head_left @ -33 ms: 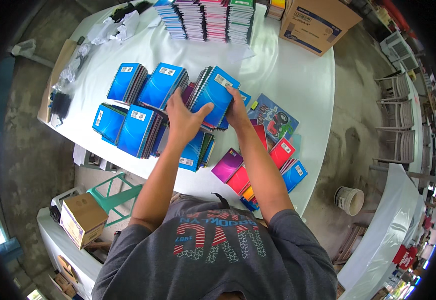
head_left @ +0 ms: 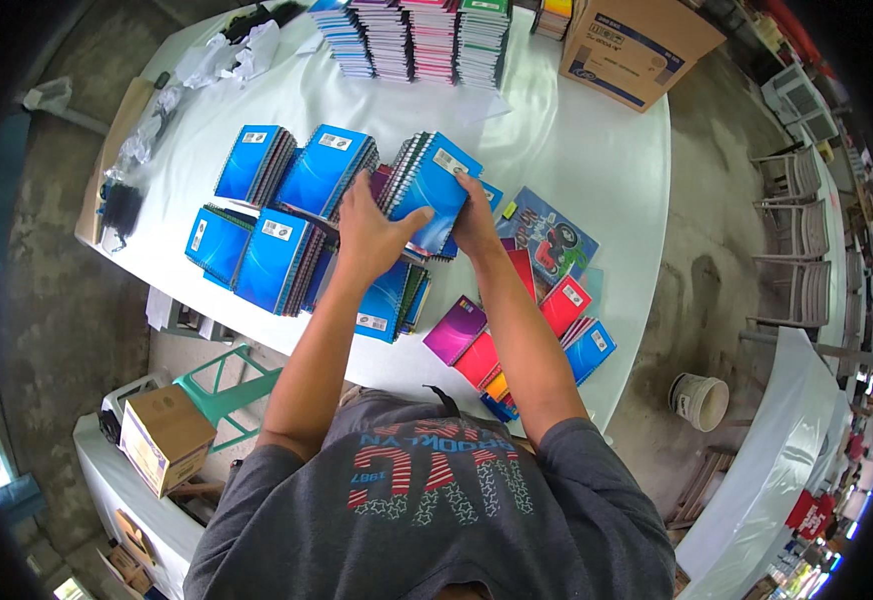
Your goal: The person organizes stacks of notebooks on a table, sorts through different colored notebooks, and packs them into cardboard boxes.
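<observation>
While both hands clamp a thick bundle of blue-covered spiral notebooks point(head_left: 427, 190) mid-tabletop, left hand point(head_left: 372, 235) and right hand point(head_left: 477, 225) should squeeze evenly, keeping edges squared above the stacks.

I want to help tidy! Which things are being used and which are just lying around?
In use: left hand, right hand, bundle of blue notebooks, blue stacks.
Lying about: cardboard box, white bucket, small box.
</observation>
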`<state>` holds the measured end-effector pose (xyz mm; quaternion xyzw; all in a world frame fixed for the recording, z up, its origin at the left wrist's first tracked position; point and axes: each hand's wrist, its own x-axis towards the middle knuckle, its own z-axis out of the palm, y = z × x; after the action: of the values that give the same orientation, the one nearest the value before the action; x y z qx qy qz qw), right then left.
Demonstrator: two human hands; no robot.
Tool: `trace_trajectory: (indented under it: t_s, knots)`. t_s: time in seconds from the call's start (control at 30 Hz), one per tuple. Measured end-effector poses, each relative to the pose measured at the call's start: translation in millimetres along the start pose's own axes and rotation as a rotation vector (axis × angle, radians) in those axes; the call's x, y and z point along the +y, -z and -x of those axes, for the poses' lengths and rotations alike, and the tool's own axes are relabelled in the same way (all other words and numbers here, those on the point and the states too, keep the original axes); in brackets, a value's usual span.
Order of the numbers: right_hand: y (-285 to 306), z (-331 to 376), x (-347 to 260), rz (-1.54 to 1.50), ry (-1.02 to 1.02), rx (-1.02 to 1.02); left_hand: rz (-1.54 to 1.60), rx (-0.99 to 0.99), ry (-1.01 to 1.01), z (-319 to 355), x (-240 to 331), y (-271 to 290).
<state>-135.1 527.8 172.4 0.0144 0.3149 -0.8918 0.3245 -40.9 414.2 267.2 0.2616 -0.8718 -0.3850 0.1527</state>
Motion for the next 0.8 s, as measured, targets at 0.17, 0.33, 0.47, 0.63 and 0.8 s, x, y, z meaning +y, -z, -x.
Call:
trace_trajectory:
  t_s: [0.17, 0.33, 0.47, 0.63, 0.8]
  knots:
    - [-6.5, 11.8, -2.9, -0.003, 0.008, -0.105, -0.036, -0.340, 0.069, -17.7, 13.2, 10.3]
    - [1.3, 7.0, 0.5, 0.069, 0.159, -0.181, 0.369, -0.314, 0.181, -5.3, 3.8, 17.0]
    - [-10.5, 11.0, 2.7, 0.131, 0.110, -0.055, 0.827, -0.316, 0.404, 19.7, -8.9, 46.4]
    - [21.9, -11.4, 12.8, 0.253, 0.302, 0.139, 1.058, -0.255, 0.454, 62.8, -49.0, 68.0]
    - [83.1, -50.5, 15.4, 0.435, 0.340, 0.479, 1.120, -0.350, 0.492, 102.8, -77.7, 78.4]
